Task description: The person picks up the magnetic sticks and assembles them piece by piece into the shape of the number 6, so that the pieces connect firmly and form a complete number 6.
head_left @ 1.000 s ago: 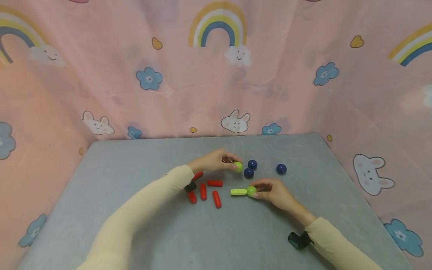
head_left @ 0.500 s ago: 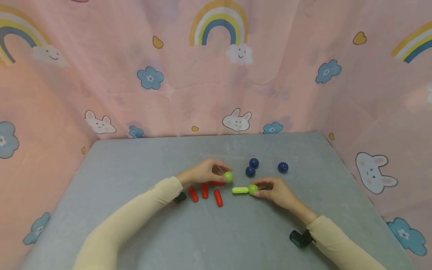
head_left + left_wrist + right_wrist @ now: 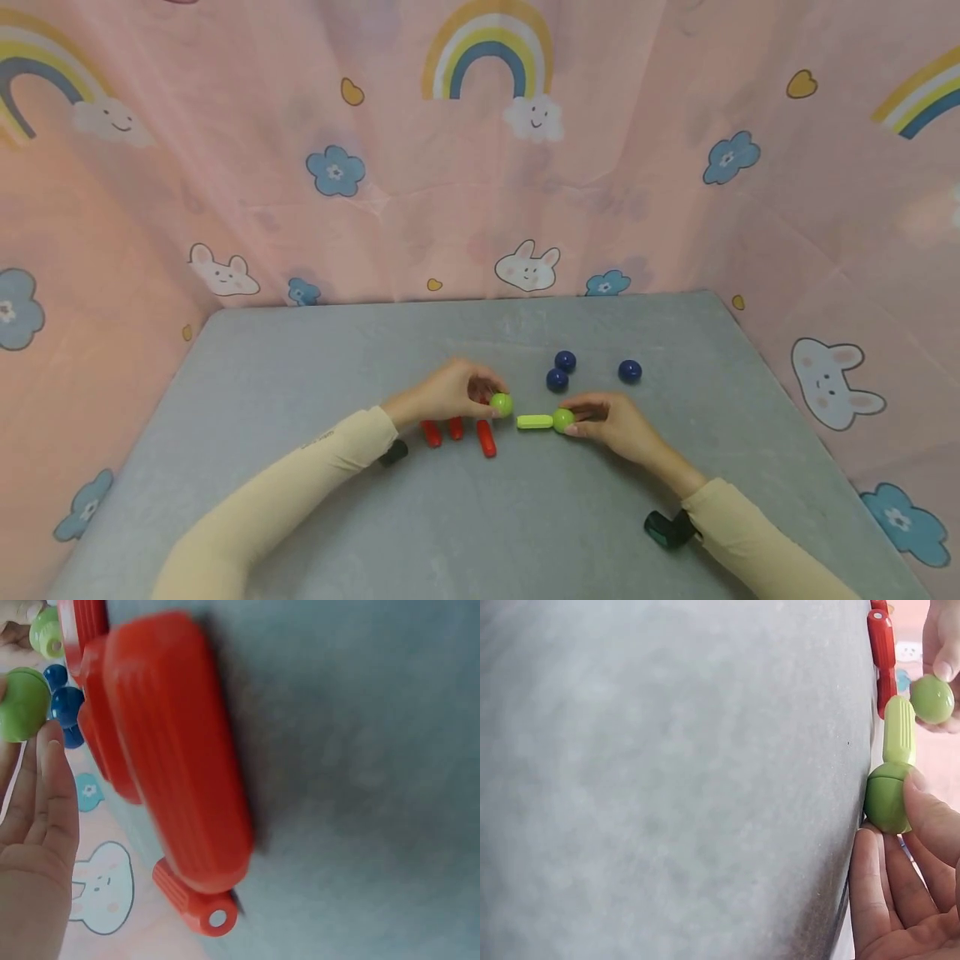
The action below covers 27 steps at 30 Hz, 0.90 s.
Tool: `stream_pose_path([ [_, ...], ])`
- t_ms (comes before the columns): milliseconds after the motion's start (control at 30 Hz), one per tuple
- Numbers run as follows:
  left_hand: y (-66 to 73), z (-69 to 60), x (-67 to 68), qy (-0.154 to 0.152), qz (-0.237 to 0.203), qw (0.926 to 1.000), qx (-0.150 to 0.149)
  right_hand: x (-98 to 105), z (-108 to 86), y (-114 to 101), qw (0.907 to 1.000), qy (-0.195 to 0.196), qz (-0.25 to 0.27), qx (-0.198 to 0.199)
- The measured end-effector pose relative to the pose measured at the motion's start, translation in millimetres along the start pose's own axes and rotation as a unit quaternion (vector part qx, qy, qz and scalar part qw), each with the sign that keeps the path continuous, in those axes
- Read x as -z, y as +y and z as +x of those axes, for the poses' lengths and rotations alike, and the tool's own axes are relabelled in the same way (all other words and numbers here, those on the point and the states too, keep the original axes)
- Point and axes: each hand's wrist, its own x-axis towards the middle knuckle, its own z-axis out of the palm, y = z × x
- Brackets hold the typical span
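Observation:
My left hand (image 3: pixel 450 392) pinches a green ball (image 3: pixel 502 405) between thumb and fingers, just left of a light green rod (image 3: pixel 534 422). A small gap separates this ball from the rod's free end. At the rod's other end sits a second green ball (image 3: pixel 563 420), which my right hand (image 3: pixel 626 429) pinches. Rod and ball touch end to end in the right wrist view, where the ball (image 3: pixel 889 796) lies low at the table surface. Several red rods (image 3: pixel 487 439) lie under and beside my left hand, partly hidden by it; they loom large in the left wrist view.
Two dark blue balls (image 3: pixel 557 380) lie close together beyond the green rod, with a third blue ball (image 3: pixel 630 372) farther right. The grey table (image 3: pixel 337 342) meets a pink patterned curtain (image 3: pixel 420 208) at its back and sides. A dark device (image 3: pixel 669 529) hangs under the right sleeve.
My left hand has brought its green ball away from the blue balls, left and toward me, close to the rod's free end. My right hand stays nearly still.

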Motion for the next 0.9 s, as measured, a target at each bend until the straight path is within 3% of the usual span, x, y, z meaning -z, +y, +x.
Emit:
stream_pose_path([
  [400,-3.1,-9.9,-16.3,-0.003,-0.016,0.9998,0.006,0.0,1.3,2.6,0.9999,0.002,-0.01,-0.005],
  [900,-0.4,-10.3,-22.3,0.012,-0.009,0.9997,0.017,-0.2,0.9,2.9,1.0,0.003,-0.003,-0.003],
])
